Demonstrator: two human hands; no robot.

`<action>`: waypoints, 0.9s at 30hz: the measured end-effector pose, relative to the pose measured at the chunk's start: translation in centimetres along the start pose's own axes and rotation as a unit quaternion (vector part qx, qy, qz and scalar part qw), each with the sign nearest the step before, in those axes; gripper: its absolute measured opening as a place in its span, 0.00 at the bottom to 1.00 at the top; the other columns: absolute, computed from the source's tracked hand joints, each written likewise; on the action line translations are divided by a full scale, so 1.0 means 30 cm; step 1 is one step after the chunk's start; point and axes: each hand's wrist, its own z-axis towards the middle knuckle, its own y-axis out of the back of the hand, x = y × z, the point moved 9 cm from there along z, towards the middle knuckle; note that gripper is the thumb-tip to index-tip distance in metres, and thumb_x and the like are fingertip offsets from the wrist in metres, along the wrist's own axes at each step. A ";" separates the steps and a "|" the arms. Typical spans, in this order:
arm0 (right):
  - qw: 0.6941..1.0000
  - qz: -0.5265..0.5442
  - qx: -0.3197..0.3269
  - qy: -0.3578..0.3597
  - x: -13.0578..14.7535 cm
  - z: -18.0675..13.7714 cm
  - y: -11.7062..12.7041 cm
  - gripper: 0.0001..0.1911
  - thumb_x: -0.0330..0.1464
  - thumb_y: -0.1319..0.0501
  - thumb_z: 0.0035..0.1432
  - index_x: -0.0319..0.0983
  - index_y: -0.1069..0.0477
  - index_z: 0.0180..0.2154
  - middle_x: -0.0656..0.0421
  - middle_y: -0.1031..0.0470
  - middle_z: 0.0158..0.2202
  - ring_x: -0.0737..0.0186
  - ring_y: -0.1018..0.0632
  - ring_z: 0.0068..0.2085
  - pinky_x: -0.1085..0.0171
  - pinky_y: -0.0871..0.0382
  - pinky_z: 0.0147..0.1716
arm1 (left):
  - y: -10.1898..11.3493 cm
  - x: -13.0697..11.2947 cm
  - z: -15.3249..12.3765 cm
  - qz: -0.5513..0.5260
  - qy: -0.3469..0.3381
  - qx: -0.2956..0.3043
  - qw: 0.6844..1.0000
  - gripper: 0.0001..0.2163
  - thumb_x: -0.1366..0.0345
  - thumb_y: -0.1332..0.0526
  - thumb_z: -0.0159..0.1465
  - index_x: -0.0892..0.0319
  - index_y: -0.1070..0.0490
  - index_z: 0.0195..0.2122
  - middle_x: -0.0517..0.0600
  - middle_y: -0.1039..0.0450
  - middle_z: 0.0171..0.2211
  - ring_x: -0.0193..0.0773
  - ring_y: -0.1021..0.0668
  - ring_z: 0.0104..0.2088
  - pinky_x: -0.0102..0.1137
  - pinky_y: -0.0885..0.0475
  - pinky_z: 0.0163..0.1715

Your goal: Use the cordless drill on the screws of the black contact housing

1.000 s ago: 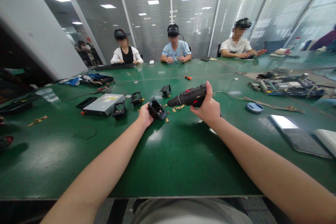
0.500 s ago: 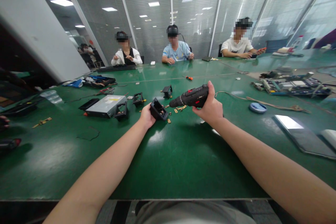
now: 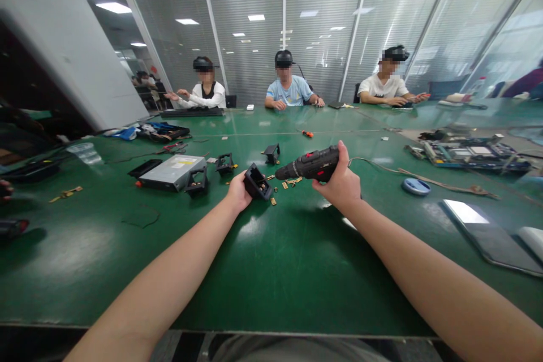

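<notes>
My left hand (image 3: 237, 192) grips a small black plastic housing (image 3: 257, 181), held tilted just above the green table (image 3: 271, 260). My right hand (image 3: 341, 182) is wrapped round the handle of a black and red electric screwdriver (image 3: 309, 163), whose tip points left toward the housing. Small brass pieces (image 3: 291, 182) lie scattered on the table between and below the two hands.
A grey disc drive (image 3: 172, 171) and several black brackets (image 3: 224, 163) lie to the left. A blue round object (image 3: 413, 185), a cable and circuit boards (image 3: 470, 153) sit to the right, a tablet (image 3: 487, 232) nearer. Three people sit at the far side.
Both hands with housing and screwdriver stay almost where they were; the camera tilted up slightly. The person at far left has stretched an arm out sideways.
</notes>
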 end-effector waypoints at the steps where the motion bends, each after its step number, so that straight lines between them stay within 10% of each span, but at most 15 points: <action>1: 1.000 -0.001 0.000 0.000 0.000 0.000 0.000 0.63 0.40 0.32 0.54 0.31 0.69 0.77 0.47 0.15 0.39 0.38 0.14 0.36 0.51 0.22 0.35 | 0.000 -0.001 -0.001 -0.002 -0.001 -0.001 1.000 0.11 0.63 0.42 0.67 0.63 0.22 0.39 0.59 0.18 0.34 0.49 0.16 0.34 0.42 0.20 0.41; 27: 0.998 -0.038 0.011 -0.057 0.009 0.020 0.001 0.70 0.47 0.29 0.55 0.25 0.75 0.76 0.42 0.16 0.42 0.34 0.15 0.43 0.44 0.26 0.49 | -0.007 0.002 -0.004 -0.002 0.002 -0.005 1.000 0.11 0.62 0.41 0.67 0.62 0.22 0.42 0.57 0.18 0.33 0.49 0.17 0.31 0.41 0.21 0.37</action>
